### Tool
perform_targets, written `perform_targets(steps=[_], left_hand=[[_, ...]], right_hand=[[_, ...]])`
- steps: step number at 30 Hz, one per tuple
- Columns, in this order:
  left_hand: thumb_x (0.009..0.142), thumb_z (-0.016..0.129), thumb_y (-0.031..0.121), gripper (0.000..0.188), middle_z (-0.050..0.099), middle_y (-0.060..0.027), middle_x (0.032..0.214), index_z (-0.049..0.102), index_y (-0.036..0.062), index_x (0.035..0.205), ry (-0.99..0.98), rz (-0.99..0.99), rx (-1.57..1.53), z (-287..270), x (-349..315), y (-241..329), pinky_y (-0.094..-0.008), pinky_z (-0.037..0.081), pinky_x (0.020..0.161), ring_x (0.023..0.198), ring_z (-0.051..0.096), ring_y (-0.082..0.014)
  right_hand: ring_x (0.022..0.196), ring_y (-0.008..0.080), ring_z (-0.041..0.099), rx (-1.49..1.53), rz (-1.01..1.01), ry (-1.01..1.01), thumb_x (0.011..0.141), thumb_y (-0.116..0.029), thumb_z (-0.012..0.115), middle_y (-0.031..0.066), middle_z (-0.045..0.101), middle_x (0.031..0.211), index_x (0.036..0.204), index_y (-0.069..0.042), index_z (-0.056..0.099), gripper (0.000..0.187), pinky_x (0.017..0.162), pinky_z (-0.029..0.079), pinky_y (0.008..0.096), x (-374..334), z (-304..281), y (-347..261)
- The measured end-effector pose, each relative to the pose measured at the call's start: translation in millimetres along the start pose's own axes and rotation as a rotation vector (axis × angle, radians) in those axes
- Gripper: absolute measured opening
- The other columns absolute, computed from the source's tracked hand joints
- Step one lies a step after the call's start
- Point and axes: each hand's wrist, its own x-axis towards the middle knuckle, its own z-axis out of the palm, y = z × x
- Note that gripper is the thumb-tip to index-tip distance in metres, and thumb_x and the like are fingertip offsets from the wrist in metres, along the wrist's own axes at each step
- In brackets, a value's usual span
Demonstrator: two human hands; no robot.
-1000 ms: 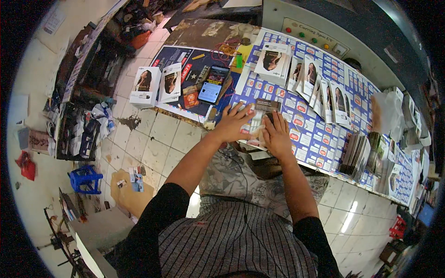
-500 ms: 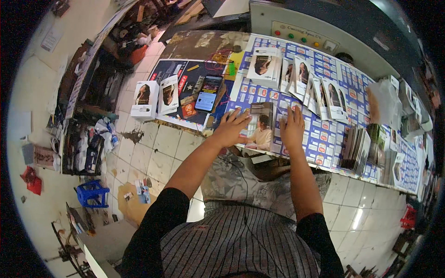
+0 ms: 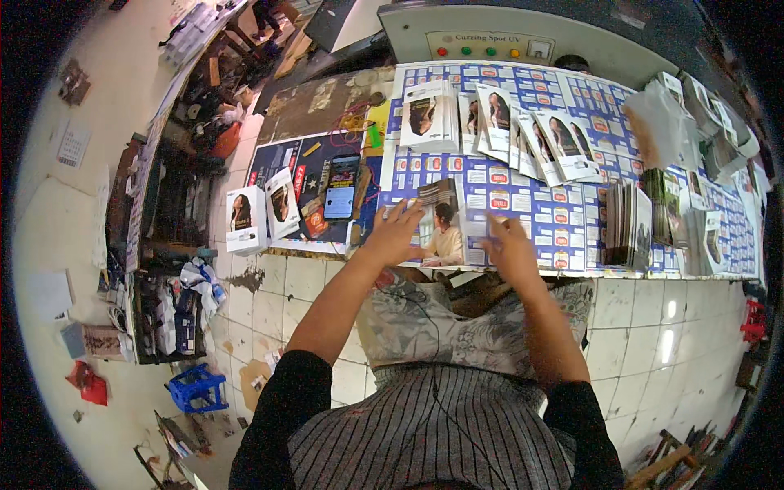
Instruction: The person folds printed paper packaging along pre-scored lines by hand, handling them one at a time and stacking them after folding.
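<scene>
A printed photo leaflet (image 3: 443,233), with a figure in a cream top on it, lies flat near the front edge of the blue-and-white printed table covering (image 3: 523,237). My left hand (image 3: 395,234) rests along its left side with the fingers spread. Just right of the leaflet is my right hand (image 3: 512,251), low over the covering, fingers apart and slightly blurred. I see nothing held in either hand. Farther back stand a thick stack of white leaflets (image 3: 429,118) and a fanned row of similar white leaflets (image 3: 535,143).
Left of my hands lie a phone (image 3: 341,189) and two white leaflet stacks (image 3: 247,219), (image 3: 282,204). Upright bundles of prints (image 3: 627,224) stand at the right. A grey machine with coloured buttons (image 3: 490,51) borders the back. A blue stool (image 3: 196,388) is on the floor.
My view has shifted and turned a little. My right hand has drawn back toward the table's front edge, its fingers more bent. My left hand stays at the leaflet's left side.
</scene>
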Motion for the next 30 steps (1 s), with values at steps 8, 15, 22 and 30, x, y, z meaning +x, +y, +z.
perform_targets(steps=[8, 15, 22, 30], left_hand=[[0.076, 0.073, 0.060, 0.099, 0.021, -0.0052, 0.164, 0.030, 0.0156, 0.154, -0.097, -0.027, 0.010, -13, 5, 7, -0.0636, 0.018, 0.114, 0.150, 0.019, -0.0323], [0.075, 0.074, 0.058, 0.100, 0.021, -0.0051, 0.164, 0.030, 0.0153, 0.154, -0.108, -0.031, 0.009, -8, 7, 10, -0.0655, 0.017, 0.114, 0.150, 0.019, -0.0315], [0.073, 0.075, 0.060, 0.103, 0.020, -0.0052, 0.164, 0.027, 0.0184, 0.155, -0.151, -0.072, -0.049, -13, 13, 11, -0.0681, 0.015, 0.114, 0.151, 0.017, -0.0322], [0.074, 0.075, 0.061, 0.106, 0.012, -0.0100, 0.165, 0.022, 0.0237, 0.158, -0.204, -0.062, -0.051, -16, 10, 6, -0.0691, 0.016, 0.113, 0.151, 0.011, -0.0368]], right_hand=[[0.094, 0.0283, 0.061, -0.338, -0.106, 0.017, 0.083, -0.023, 0.071, 0.0106, 0.060, 0.098, 0.134, -0.021, 0.059, 0.052, 0.076, 0.053, 0.0445, 29, 6, 0], [0.106, 0.0300, 0.061, -0.418, -0.028, 0.150, 0.085, -0.028, 0.070, 0.0110, 0.062, 0.110, 0.139, -0.028, 0.055, 0.056, 0.086, 0.051, 0.0483, 103, 3, 13], [0.110, 0.0317, 0.061, -0.415, -0.099, -0.088, 0.087, -0.035, 0.069, 0.0135, 0.064, 0.113, 0.142, -0.030, 0.052, 0.057, 0.087, 0.051, 0.0481, 95, -11, 21], [0.100, 0.0334, 0.064, -0.247, 0.029, 0.044, 0.086, -0.030, 0.067, 0.0134, 0.064, 0.107, 0.136, -0.026, 0.058, 0.051, 0.082, 0.053, 0.0475, 80, -32, 17]])
